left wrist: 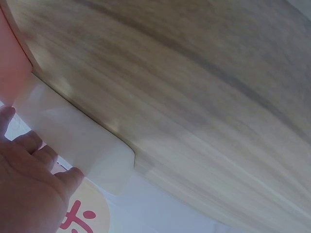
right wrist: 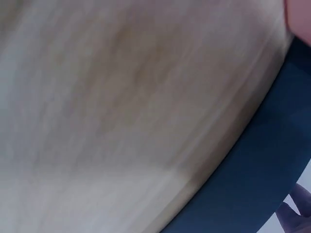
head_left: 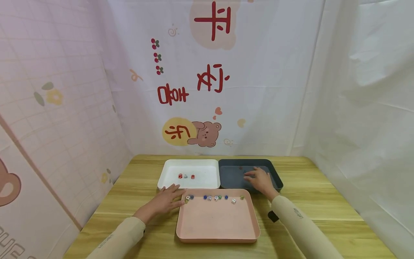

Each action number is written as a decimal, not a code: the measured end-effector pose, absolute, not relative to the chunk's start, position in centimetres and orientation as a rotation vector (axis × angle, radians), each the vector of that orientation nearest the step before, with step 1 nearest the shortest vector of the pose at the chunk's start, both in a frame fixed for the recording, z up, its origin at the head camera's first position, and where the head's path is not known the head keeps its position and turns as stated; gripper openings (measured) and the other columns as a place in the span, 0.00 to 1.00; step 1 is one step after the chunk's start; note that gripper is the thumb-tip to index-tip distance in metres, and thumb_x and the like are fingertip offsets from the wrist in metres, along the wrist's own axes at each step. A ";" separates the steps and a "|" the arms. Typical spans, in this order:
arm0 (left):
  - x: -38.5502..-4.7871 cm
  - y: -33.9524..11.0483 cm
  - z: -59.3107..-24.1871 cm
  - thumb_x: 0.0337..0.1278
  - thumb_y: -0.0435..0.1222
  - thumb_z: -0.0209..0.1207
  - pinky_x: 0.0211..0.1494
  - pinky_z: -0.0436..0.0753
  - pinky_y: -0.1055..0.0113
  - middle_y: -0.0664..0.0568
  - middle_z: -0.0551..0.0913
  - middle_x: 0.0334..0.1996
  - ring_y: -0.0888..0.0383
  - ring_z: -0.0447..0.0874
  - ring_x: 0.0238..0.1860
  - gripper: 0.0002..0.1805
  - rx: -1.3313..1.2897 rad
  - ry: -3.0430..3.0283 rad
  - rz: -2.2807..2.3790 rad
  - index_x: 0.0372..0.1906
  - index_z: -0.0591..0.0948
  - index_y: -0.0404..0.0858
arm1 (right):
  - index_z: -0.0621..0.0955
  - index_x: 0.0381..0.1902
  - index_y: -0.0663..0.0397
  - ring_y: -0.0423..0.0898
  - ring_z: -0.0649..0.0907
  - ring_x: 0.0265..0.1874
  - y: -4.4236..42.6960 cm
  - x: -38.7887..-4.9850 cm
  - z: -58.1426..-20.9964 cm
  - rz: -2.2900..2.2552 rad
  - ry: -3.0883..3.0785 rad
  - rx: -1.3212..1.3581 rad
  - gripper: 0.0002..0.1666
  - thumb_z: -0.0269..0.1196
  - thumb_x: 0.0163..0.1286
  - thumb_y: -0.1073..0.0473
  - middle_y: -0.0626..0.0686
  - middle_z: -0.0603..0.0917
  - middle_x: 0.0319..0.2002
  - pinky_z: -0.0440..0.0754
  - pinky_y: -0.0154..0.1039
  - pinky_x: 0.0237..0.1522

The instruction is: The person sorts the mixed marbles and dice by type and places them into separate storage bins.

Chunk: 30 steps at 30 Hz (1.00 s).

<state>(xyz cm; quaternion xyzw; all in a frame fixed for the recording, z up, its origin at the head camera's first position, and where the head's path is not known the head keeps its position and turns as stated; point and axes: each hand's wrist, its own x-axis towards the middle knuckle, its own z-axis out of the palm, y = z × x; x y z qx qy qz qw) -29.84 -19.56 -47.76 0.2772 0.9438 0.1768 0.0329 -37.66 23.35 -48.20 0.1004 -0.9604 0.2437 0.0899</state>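
Observation:
My right hand hangs over the dark blue-grey tray, fingers spread and slightly bent, with nothing visibly held. A small brown piece lies in that tray; a dark spot by the fingertips is too small to make out. My left hand has its fingers extended near the corner where the white tray meets the pink tray. Several small dice, white, blue, green and yellowish, lie along the pink tray's far side. In the white tray sit two red dice and a greyish die.
The white and dark trays stand side by side behind the pink one on a wooden table. Printed cloth hangs behind and on both sides. In the left wrist view, the white tray's outer wall borders the wood.

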 end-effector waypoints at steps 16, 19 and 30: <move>-29.6 -19.4 -47.5 0.73 0.50 0.52 0.69 0.50 0.30 0.32 0.63 0.71 0.33 0.53 0.73 0.30 0.850 2.906 0.532 0.71 0.71 0.38 | 0.90 0.46 0.48 0.69 0.62 0.70 22.4 -34.8 -47.7 0.825 -2.804 0.562 0.14 0.68 0.66 0.50 0.67 0.69 0.69 0.47 0.77 0.64; -29.6 -19.4 -47.5 0.73 0.50 0.52 0.69 0.50 0.30 0.31 0.63 0.71 0.33 0.53 0.74 0.30 0.844 2.902 0.538 0.71 0.71 0.38 | 0.90 0.43 0.47 0.69 0.62 0.70 22.2 -33.9 -47.7 0.818 -2.795 0.608 0.12 0.69 0.65 0.51 0.66 0.70 0.68 0.46 0.77 0.64; -29.5 -19.4 -47.5 0.73 0.50 0.52 0.69 0.50 0.30 0.31 0.62 0.71 0.32 0.53 0.73 0.30 0.853 2.899 0.539 0.71 0.70 0.37 | 0.91 0.41 0.40 0.66 0.65 0.69 21.8 -31.9 -48.9 0.550 -2.821 0.655 0.11 0.73 0.59 0.48 0.64 0.73 0.66 0.49 0.77 0.63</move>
